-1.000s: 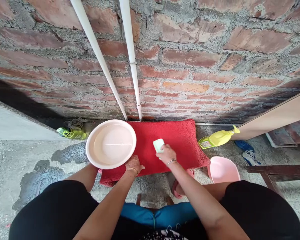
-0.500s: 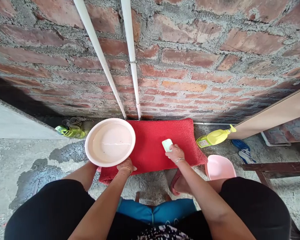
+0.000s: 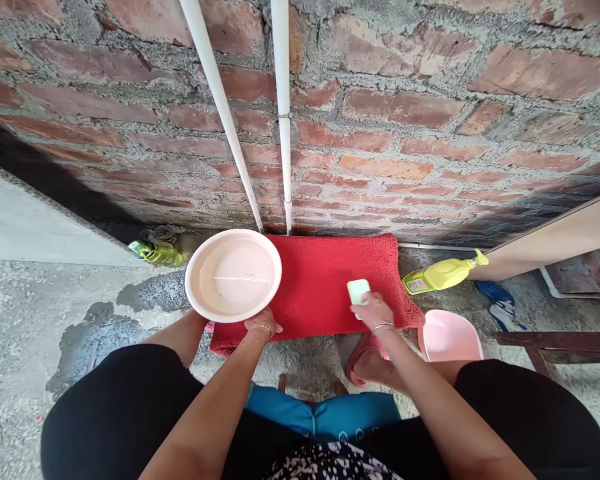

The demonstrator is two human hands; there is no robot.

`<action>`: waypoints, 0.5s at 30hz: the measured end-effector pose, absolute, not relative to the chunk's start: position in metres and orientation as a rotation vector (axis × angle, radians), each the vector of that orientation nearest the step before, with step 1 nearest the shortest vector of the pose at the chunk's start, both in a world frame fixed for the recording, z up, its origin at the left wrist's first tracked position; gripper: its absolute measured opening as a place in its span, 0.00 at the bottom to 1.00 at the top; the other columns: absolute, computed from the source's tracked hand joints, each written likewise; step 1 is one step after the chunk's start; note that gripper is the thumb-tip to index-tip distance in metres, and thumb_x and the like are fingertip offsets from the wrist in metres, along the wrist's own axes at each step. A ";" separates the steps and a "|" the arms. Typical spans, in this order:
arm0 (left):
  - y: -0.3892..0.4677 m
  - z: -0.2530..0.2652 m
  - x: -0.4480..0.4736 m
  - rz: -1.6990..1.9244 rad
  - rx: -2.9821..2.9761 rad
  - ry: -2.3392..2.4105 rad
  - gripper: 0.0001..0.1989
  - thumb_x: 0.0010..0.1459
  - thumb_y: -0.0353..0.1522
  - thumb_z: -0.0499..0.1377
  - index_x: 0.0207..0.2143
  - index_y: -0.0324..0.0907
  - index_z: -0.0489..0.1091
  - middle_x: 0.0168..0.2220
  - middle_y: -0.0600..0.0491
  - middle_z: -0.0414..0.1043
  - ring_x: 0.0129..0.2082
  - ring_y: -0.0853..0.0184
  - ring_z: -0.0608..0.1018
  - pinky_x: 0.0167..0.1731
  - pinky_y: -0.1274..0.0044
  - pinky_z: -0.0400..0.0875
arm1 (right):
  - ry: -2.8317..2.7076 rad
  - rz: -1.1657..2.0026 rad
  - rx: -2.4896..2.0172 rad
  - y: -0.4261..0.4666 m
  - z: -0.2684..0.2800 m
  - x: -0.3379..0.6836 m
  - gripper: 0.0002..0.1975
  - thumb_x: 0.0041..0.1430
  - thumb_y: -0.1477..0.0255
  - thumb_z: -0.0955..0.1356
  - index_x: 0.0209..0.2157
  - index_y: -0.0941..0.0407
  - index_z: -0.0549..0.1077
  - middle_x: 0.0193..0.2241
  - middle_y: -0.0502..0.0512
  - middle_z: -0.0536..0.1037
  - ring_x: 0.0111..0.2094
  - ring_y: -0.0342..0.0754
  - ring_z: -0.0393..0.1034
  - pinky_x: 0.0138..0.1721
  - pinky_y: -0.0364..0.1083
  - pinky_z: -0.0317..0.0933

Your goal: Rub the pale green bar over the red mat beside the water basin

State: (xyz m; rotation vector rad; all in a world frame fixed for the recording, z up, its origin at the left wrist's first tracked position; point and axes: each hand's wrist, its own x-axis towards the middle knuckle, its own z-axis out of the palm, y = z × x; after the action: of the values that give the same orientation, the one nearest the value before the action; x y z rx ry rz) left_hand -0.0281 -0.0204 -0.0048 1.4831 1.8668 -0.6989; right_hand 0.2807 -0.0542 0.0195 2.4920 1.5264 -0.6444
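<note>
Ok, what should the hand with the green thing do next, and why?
Maybe slide the green block left: the right hand holds it towards the right end of the red cloth, and more cloth lies between it and the basin.

No word, brand or number can be read; the clearest label is on the yellow bottle [image 3: 445, 274].
This label [image 3: 417, 285] sits near the base of the bottle, at the end away from the pump, and shows fine dark marks on a pale ground with a small reddish patch, all too small to spell out. On the green bottle [image 3: 166, 255], at the far left by the wall, any print is too small and blurred to tell. The blue cloth [image 3: 360, 410] between the knees bears pale ring-shaped marks [image 3: 343, 437] in a row, partly hidden along the lower edge; whether they are letters or ornament cannot be told.
</note>
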 end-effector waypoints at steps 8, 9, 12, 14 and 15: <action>-0.022 -0.008 -0.030 -0.696 1.553 1.870 0.42 0.31 0.45 0.68 0.51 0.43 0.63 0.56 0.41 0.62 0.55 0.52 0.65 0.49 0.68 0.63 | 2.026 -0.797 2.073 -0.053 0.010 0.120 0.17 0.42 0.62 0.69 0.37 0.52 0.70 0.39 0.52 0.69 0.36 0.48 0.66 0.38 0.45 0.54; -0.022 -0.009 -0.030 -0.694 1.552 1.873 0.42 0.31 0.45 0.68 0.51 0.43 0.63 0.56 0.41 0.62 0.55 0.52 0.65 0.49 0.68 0.63 | 2.047 -0.786 2.047 -0.053 0.010 0.118 0.17 0.42 0.63 0.69 0.37 0.53 0.70 0.39 0.53 0.69 0.37 0.48 0.66 0.39 0.45 0.54; -0.021 -0.010 -0.030 -0.690 1.539 1.875 0.44 0.30 0.45 0.68 0.53 0.43 0.62 0.57 0.41 0.61 0.56 0.52 0.64 0.50 0.67 0.62 | 2.028 -0.750 2.026 -0.054 0.012 0.135 0.18 0.43 0.63 0.69 0.38 0.53 0.70 0.40 0.54 0.69 0.39 0.49 0.66 0.40 0.46 0.54; -0.021 -0.011 -0.029 -0.693 1.517 1.870 0.44 0.31 0.44 0.68 0.53 0.43 0.61 0.57 0.41 0.60 0.57 0.52 0.63 0.50 0.66 0.61 | 1.955 -0.725 2.071 -0.056 0.013 0.163 0.17 0.43 0.62 0.69 0.37 0.53 0.70 0.39 0.53 0.68 0.38 0.48 0.66 0.40 0.45 0.54; -0.021 -0.011 -0.029 -0.693 1.508 1.867 0.44 0.32 0.43 0.68 0.54 0.44 0.61 0.57 0.41 0.60 0.57 0.51 0.63 0.50 0.66 0.62 | 1.909 -0.708 2.108 -0.057 0.013 0.180 0.17 0.43 0.62 0.69 0.37 0.53 0.70 0.39 0.53 0.68 0.38 0.48 0.66 0.39 0.45 0.54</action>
State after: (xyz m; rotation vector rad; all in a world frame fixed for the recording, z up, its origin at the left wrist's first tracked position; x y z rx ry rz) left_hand -0.0293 -0.0207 -0.0107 1.5077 1.8672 -0.6927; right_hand 0.1796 -0.0571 0.0135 2.1081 1.9087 -0.7083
